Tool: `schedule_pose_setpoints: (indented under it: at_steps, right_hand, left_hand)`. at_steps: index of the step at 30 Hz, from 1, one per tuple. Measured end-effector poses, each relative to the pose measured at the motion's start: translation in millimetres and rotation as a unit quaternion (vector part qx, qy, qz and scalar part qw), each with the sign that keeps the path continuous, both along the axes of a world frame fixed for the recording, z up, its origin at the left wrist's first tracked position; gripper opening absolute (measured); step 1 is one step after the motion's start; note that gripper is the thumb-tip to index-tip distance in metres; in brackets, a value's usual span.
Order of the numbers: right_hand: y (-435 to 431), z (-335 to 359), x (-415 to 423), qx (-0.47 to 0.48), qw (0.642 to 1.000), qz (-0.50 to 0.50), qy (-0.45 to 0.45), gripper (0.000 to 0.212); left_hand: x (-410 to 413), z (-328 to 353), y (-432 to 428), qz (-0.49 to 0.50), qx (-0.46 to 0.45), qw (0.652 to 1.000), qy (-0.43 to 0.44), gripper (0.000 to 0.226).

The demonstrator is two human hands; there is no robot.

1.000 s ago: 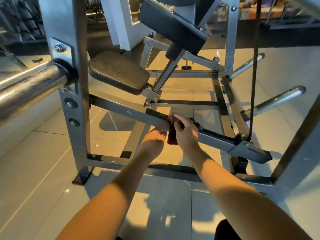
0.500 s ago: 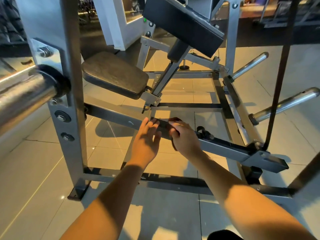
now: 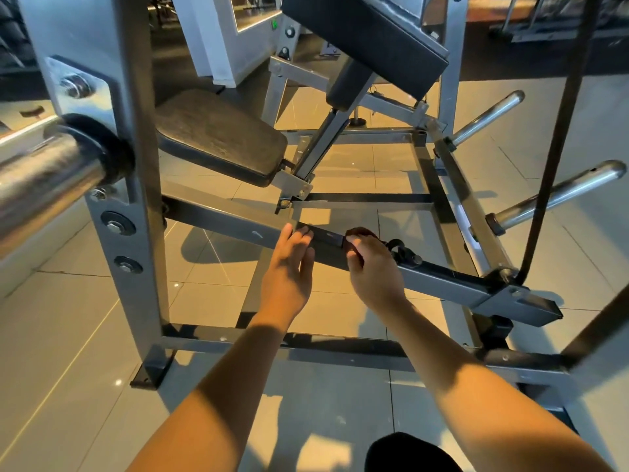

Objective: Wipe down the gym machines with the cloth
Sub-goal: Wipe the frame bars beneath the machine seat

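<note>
Cloth (image 3: 361, 233) sits on the machine's slanted frame bar (image 3: 452, 281), mid-view, bunched under the right hand (image 3: 372, 267). The right hand's fingers curl over the top of the bar and clamp the cloth to it. Only a dark fold shows, at the hand's 12 o'clock.

Left hand (image 3: 289, 267) is just beside it at the right hand's 9 o'clock. Fingers are straight and close together, tips resting on the bar's top edge, holding nothing. A short stretch of bare bar lies between the hands.

Key geometry: the bar's long axis runs 10 o'clock to 4 o'clock. On the 4 o'clock side an adjuster pin (image 3: 397, 247) is right at the right hand's knuckles; can't tell whether they touch. On the 10 o'clock side the bar runs to the upright (image 3: 136, 212), with only the left hand in the way.

My read: mid-wipe along the bar, and the right hand does the work since it has the cloth. A stroke toward 10 o'clock needs the left hand off first. A stroke toward 4 o'clock has to work around the pin, where the cloth could snag.
</note>
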State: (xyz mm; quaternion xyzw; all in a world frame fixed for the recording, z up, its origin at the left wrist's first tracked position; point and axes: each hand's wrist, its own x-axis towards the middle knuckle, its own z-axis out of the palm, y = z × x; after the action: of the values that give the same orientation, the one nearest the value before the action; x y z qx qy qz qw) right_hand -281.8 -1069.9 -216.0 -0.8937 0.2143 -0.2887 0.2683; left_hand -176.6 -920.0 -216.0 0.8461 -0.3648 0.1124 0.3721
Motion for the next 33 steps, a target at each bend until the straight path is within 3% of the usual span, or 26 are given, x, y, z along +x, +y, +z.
schedule_pose_setpoints:
  at_steps: [4,7,10,15,20,27,33]
  right_hand:
    - [19.3,15.1,38.2,0.011,0.997,0.051,0.054,0.04]
    - [15.3,21.5,33.1,-0.027,0.994,0.093,0.058,0.04]
    - [3.6,15.4,4.7,-0.076,0.995,0.045,0.054,0.037]
    - [13.7,20.6,27.5,-0.042,0.991,0.014,0.127,0.042]
    - [16.8,30.5,36.7,-0.024,0.991,0.081,0.107,0.043]
    - [14.2,21.4,19.1,-0.007,0.992,0.0,0.123,0.044]
    - [22.7,34.9,52.8,0.032,0.987,0.118,0.108,0.045]
  left_hand:
    - [-9.8,12.7,3.2,-0.03,-0.048,0.993,0.104,0.042]
    - [-8.8,14.9,7.9,-0.034,-0.038,0.993,0.102,0.04]
    - [-5.4,13.8,9.4,-0.029,-0.023,0.995,0.097,0.04]
    - [-6.6,18.0,7.0,-0.036,-0.048,0.984,0.17,0.044]
    - [-6.1,18.3,9.1,-0.049,-0.044,0.986,0.153,0.039]
    - [-3.9,22.3,10.6,-0.049,-0.022,0.988,0.145,0.038]
    - [-2.6,27.7,13.2,-0.071,-0.037,0.98,0.181,0.04]
